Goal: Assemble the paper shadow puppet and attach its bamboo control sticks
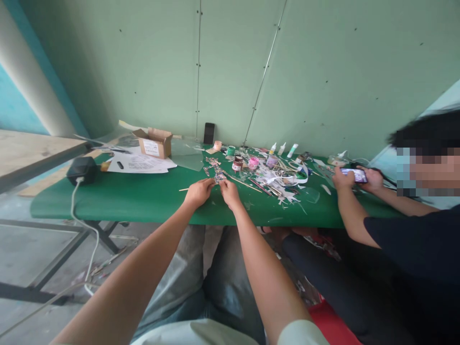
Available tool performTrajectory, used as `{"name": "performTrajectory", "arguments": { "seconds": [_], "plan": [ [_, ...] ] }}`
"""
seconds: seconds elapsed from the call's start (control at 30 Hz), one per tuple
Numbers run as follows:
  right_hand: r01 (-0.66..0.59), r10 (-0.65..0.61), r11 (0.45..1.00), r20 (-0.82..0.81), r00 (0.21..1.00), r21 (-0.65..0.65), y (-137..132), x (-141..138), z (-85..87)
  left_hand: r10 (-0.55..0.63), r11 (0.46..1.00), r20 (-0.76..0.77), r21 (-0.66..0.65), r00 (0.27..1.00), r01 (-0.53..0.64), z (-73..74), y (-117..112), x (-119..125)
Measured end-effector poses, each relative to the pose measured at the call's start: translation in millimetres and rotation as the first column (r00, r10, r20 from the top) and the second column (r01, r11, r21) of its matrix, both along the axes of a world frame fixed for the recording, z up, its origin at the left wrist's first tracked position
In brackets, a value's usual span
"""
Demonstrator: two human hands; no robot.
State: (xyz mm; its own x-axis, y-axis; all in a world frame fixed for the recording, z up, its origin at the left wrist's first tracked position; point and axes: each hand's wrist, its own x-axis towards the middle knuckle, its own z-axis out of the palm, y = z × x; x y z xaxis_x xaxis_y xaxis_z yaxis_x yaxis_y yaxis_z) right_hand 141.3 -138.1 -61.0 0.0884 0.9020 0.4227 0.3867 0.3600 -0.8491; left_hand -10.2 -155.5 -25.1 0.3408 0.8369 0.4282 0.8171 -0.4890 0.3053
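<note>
Both my hands reach out to the middle of a green table (108, 196). My left hand (199, 191) and my right hand (228, 191) have their fingers pinched together on a small patterned craft piece (219, 178) that lies between them on the tabletop. A thin wooden stick (244, 183) lies just behind the piece, and another short stick (183, 189) lies left of my left hand. More small patterned bits (212, 164) trail away toward the wall.
Paint jars (237, 164), glue bottles (292, 150), paper scraps and tools clutter the table's right half. A cardboard box (154, 142), papers, a black adapter (82, 170) with white cable sit left. A phone (209, 132) leans on the wall. A seated person at right holds a phone (354, 175).
</note>
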Motion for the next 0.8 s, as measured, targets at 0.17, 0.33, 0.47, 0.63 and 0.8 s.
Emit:
{"name": "performTrajectory", "arguments": {
  "seconds": [0.17, 0.33, 0.47, 0.63, 0.8],
  "plan": [
    [-0.001, 0.001, 1.0, 0.009, 1.0, 0.004, -0.2, 0.8, 0.9, 0.008, 1.0, -0.005, -0.013, 1.0, -0.008, 0.4, -0.5, 0.4],
    [0.001, -0.001, 1.0, 0.012, 1.0, 0.011, 0.2, 1.2, 0.8, 0.024, 0.999, -0.01, -0.024, 1.0, -0.025, 2.0, -1.8, 1.0],
    [0.005, -0.005, 1.0, 0.003, 1.0, 0.015, 0.7, 0.8, -0.5, 0.02, 0.999, -0.014, -0.027, 1.0, -0.021, 2.9, -2.6, 1.3],
    [0.014, -0.014, 1.0, -0.011, 1.0, 0.019, 2.6, 0.4, -3.4, 0.016, 0.999, -0.018, -0.028, 1.0, -0.017, 3.0, -2.9, 1.3],
    [0.014, -0.014, 1.0, -0.01, 1.0, 0.017, 4.1, -0.4, -4.9, 0.018, 0.999, -0.019, -0.027, 1.0, -0.019, 2.8, -2.9, 1.4]
  ]
}}
